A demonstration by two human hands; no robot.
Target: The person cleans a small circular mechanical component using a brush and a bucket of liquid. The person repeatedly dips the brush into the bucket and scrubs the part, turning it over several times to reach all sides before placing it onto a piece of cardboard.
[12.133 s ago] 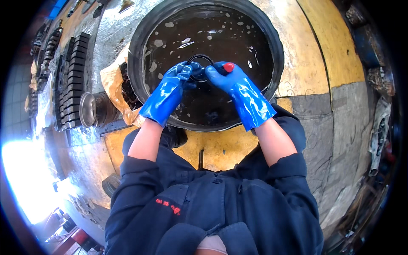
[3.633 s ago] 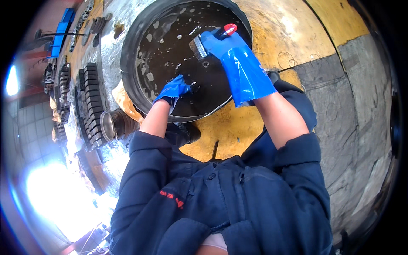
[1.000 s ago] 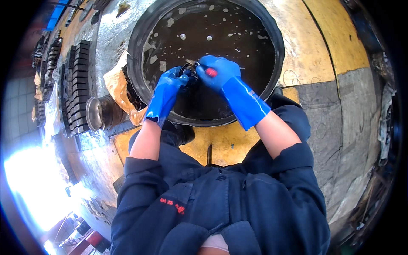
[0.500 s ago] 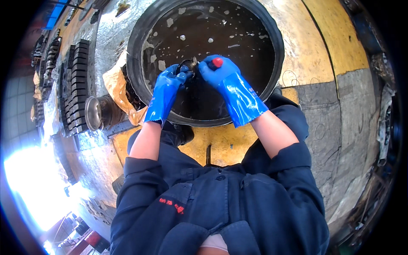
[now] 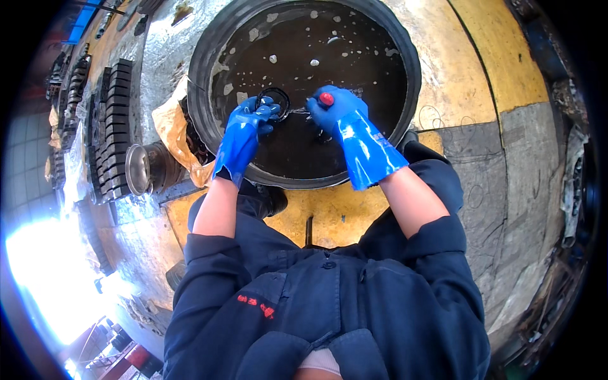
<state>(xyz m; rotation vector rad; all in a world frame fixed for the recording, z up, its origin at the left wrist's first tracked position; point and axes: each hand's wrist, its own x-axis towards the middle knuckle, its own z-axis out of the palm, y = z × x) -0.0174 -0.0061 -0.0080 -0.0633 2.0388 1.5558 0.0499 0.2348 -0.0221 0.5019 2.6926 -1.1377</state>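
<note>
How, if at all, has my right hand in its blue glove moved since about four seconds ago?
Yes: judged against the large round black basin, your blue-gloved right hand has come toward the near rim and inward from the right rim.

A round, silvery metal cylinder (image 5: 155,167) is between a crumpled tan bag (image 5: 170,126), perhaps of paper, and black ribbed blocks (image 5: 118,130).

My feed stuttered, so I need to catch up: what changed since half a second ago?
The right hand, gripping the red-tipped brush, has drawn slightly right, away from the black ring, which now shows more of its opening. Nothing was let go: the left hand still holds the ring. The basin and brown wrapping look unchanged.
</note>
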